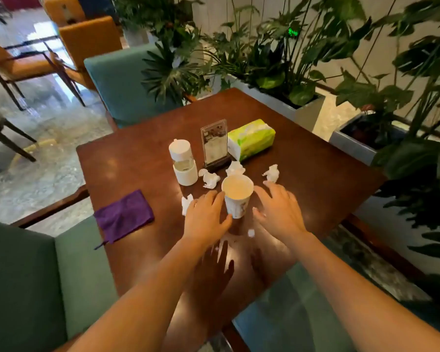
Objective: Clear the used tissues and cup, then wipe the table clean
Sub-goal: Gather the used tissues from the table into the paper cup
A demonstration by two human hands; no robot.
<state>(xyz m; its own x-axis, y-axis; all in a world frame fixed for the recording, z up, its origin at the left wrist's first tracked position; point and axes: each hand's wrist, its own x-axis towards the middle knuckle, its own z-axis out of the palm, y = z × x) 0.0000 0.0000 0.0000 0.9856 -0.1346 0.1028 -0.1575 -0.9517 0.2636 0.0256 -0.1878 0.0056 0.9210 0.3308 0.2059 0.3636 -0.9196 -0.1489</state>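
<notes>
Paper cup (pixel 237 196) stands upright near the middle of the brown table (pixel 315 179), between your two hands, empty-looking with a pale inside. Your left hand (pixel 205 216) sits spread flat and wide just left of the cup, thumb tip close to or touching its base, can't tell which; it holds nothing. Your right hand (pixel 277 208) is spread wide too, just right of the cup, palm down, fingers apart, gripping nothing, a small gap to the cup wall. One crumpled tissue (pixel 186 203) lies just beside your left fingers on the outer side. A tiny white scrap (pixel 251 232) lies on the table between your wrists. Another crumpled tissue (pixel 271 173) sits just past your right fingertips. Two more wads lie behind the cup: one (pixel 210 179) to the left rear, one (pixel 235 168) straight behind, near the base of a clear upright sign holder (pixel 214 144). A white cylindrical dispenser (pixel 183 162) stands left of the sign holder. A green-and-white tissue pack (pixel 250 138) lies on its side right of the holder. A folded purple cloth (pixel 123 215) lies at the left table edge, well apart from your hands. Teal chairs (pixel 120 85) and leafy planters (pixel 277 97) ring the table.
</notes>
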